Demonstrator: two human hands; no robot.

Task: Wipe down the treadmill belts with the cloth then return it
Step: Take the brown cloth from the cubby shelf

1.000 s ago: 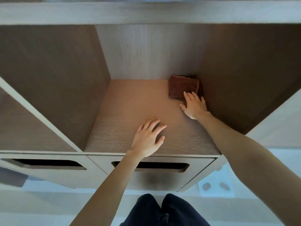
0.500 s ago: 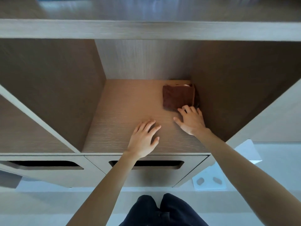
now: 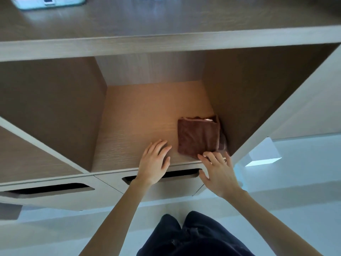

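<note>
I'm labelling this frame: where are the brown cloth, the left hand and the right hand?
brown cloth [image 3: 198,137], head view, its top face.
left hand [image 3: 154,163], head view, back of the hand.
right hand [image 3: 218,174], head view, back of the hand.

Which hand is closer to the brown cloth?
Right. The right hand touches the cloth at its near edge; the left hand rests on the shelf beside it, apart.

An indoor room with fitted storage is being shown; whether home, gym or office is not being made plain. It is being indicated by a light wood-laminate cabinet [image 3: 184,43] divided into open cubbies, by drawers [image 3: 55,198] with slot handles beneath, by a smooth pale floor [image 3: 304,178], and by a white device [image 3: 48,2] on the cabinet's top.
</note>
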